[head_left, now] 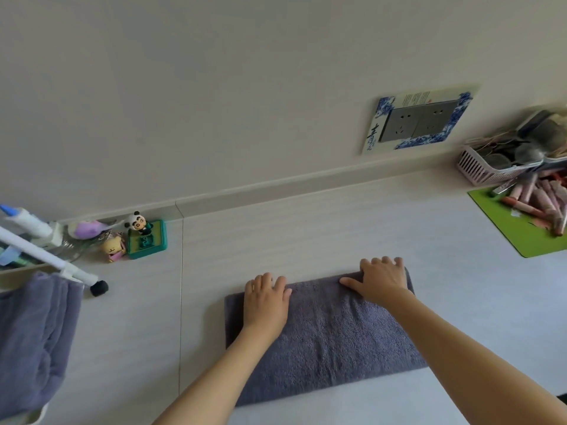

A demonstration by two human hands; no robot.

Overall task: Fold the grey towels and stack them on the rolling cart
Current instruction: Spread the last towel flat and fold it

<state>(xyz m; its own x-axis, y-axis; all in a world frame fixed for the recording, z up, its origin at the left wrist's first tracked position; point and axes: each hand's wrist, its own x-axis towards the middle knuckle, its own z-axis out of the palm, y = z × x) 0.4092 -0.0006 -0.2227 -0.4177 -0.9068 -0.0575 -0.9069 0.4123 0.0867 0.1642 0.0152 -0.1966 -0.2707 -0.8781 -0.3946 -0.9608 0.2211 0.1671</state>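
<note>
Towel (322, 335) folded, grey | both hands press flat | outlet frame (420, 121): 青

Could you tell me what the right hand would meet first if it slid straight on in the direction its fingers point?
The right hand lies flat at the far edge of the grey towel, fingers pointing away. Beyond it is bare table, so it would probably meet the strip at the wall's foot first.

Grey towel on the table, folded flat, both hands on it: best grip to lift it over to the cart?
Probably the two short ends. The grey towel lies flat as a long folded band, with the left hand and right hand pressing its far edge. Come in from left and right, slide fingers under each end and pinch thumbs on top, so the layers stay together. The cart stands to the left.
</note>
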